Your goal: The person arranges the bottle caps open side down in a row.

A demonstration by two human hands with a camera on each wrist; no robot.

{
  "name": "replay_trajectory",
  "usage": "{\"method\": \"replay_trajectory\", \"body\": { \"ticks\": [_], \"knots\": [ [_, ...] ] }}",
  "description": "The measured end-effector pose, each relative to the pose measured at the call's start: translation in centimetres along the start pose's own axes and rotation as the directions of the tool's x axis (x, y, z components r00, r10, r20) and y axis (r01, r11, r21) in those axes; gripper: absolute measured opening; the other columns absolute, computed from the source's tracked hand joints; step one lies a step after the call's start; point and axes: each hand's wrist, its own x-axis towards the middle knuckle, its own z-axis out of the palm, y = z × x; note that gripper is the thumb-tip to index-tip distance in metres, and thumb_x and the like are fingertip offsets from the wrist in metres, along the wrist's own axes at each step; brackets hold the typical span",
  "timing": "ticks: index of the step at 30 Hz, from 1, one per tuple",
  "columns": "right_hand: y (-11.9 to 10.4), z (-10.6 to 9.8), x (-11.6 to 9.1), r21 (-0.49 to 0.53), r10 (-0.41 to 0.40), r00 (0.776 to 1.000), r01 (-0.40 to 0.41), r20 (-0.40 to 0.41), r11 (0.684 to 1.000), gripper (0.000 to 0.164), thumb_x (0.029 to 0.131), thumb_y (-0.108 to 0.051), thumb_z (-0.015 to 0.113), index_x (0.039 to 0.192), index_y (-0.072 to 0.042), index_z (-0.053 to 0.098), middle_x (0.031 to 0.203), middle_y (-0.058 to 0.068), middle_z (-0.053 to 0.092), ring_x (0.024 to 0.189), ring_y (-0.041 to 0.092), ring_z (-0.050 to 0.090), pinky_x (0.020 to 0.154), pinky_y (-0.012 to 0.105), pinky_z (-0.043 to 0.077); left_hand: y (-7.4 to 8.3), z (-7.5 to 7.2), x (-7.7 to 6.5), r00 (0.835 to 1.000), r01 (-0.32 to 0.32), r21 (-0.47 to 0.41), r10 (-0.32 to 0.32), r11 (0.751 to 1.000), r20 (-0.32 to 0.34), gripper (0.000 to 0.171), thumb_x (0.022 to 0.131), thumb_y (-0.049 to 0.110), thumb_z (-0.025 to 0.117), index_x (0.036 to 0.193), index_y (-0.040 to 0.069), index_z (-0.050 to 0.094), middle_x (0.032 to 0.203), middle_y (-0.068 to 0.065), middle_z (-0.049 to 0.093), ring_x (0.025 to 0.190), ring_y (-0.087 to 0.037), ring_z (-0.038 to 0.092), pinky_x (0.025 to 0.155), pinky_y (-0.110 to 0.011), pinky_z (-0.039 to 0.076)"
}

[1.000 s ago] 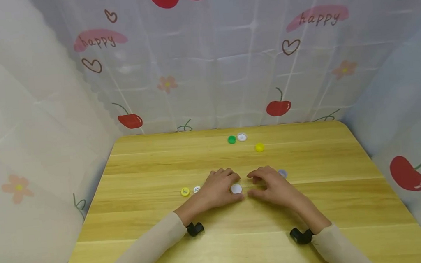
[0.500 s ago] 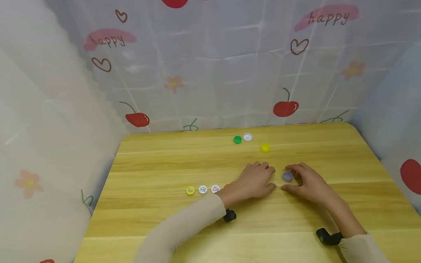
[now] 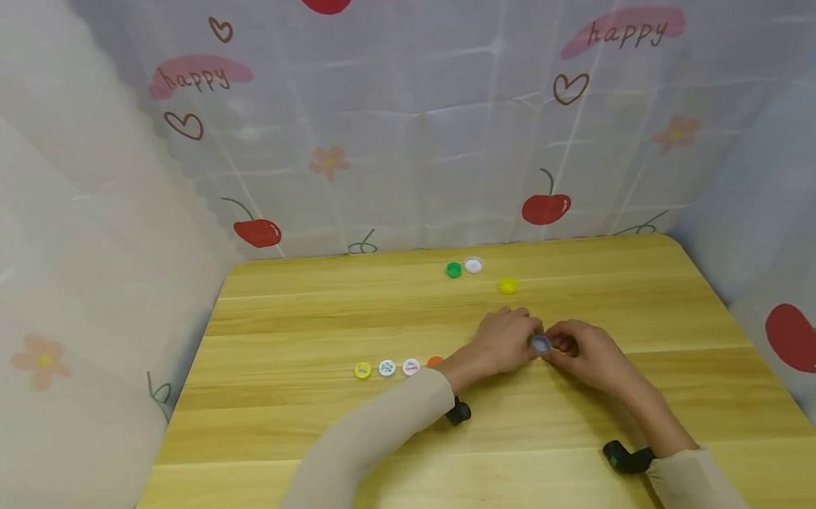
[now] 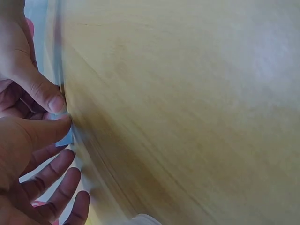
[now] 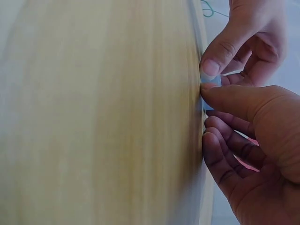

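**Jointly Pinched: Purple Cap Met Both Hands**

We saw the left hand and right hand pinch it, well right of the orange cap. Moments earlier the left hand stood apart; two-handed work on it, we judged, had begun.

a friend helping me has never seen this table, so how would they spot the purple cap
On the wooden table, look just right of the middle, where the left hand and right hand meet. Both pinch the small, round purple cap. It is the only purple one in view, while the green cap and white cap near the far edge lie untouched.
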Motion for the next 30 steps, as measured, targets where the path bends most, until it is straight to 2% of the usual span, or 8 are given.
{"method": "replay_trajectory", "body": {
  "ticks": [9,14,18,20,24,27,30],
  "knots": [
    [-0.1,0.0,0.0,0.035,-0.002,1.000,0.002,-0.005,0.999,0.021,0.097,-0.018,0.082,0.113,-0.007,0.076,0.100,0.006,0.073,0.087,0.012,0.064,0.075,0.023,0.055,-0.4,-0.4,-0.1,0.999,-0.032,-0.069,0.032,0.997,-0.015,0.020,0.100,0.035,0.079,0.116,0.023,0.081,0.108,0.010,0.078,0.089,-0.003,0.065,0.075,-0.018,0.051],
    [-0.3,0.1,-0.2,0.052,-0.023,0.999,0.025,-0.041,0.998,0.023,0.096,-0.020,0.084,0.114,-0.010,0.075,0.101,0.004,0.075,0.088,0.010,0.067,0.078,0.024,0.059,-1.4,-1.9,-0.6,0.996,-0.088,-0.138,0.087,0.987,-0.010,0.023,0.099,0.035,0.079,0.118,0.022,0.080,0.109,0.012,0.078,0.094,-0.001,0.066,0.079,-0.015,0.051],
    [-0.9,0.1,-0.4,0.159,-0.058,0.993,0.074,-0.101,0.984,0.024,0.095,-0.015,0.084,0.116,-0.012,0.073,0.104,0.005,0.075,0.088,0.007,0.068,0.080,0.025,0.061,-2.4,-3.5,-1.7,0.993,-0.114,-0.252,0.111,0.961,-0.028,0.023,0.099,0.033,0.080,0.120,0.022,0.078,0.111,0.013,0.075,0.099,-0.001,0.065,0.085,-0.014,0.051],
    [-1.4,0.2,-0.4,0.227,-0.093,0.984,0.125,-0.149,0.966,0.026,0.093,-0.009,0.085,0.116,-0.012,0.073,0.105,0.005,0.074,0.089,0.007,0.068,0.081,0.024,0.061,-2.9,-4.2,-2.5,0.992,-0.124,-0.312,0.114,0.942,-0.053,0.025,0.099,0.034,0.081,0.120,0.022,0.077,0.111,0.013,0.076,0.102,-0.001,0.065,0.089,-0.016,0.053],
    [-2.6,0.6,-0.4,0.361,-0.173,0.961,0.244,-0.217,0.900,0.033,0.088,0.005,0.084,0.116,-0.009,0.074,0.105,0.009,0.073,0.091,0.013,0.068,0.083,0.021,0.059,-3.5,-5.0,-4.6,0.986,-0.160,-0.423,0.122,0.892,-0.115,0.027,0.098,0.035,0.082,0.120,0.021,0.077,0.114,0.011,0.077,0.107,-0.005,0.068,0.099,-0.026,0.059],
    [-3.8,1.1,-0.5,0.440,-0.214,0.950,0.296,-0.226,0.848,0.036,0.086,0.011,0.082,0.116,-0.007,0.073,0.105,0.010,0.071,0.091,0.017,0.067,0.083,0.020,0.058,-3.9,-5.0,-6.5,0.980,-0.180,-0.480,0.112,0.859,-0.165,0.026,0.098,0.037,0.080,0.120,0.023,0.077,0.116,0.012,0.075,0.109,-0.007,0.069,0.102,-0.035,0.060],
    [-4.9,2.1,-0.5,0.473,-0.244,0.947,0.317,-0.212,0.822,0.036,0.086,0.011,0.082,0.115,-0.008,0.073,0.105,0.009,0.071,0.092,0.019,0.066,0.084,0.023,0.058,-4.2,-4.5,-8.7,0.974,-0.177,-0.517,0.074,0.837,-0.212,0.025,0.097,0.037,0.081,0.119,0.025,0.076,0.115,0.013,0.073,0.109,-0.005,0.066,0.102,-0.038,0.060]
  ]
}}
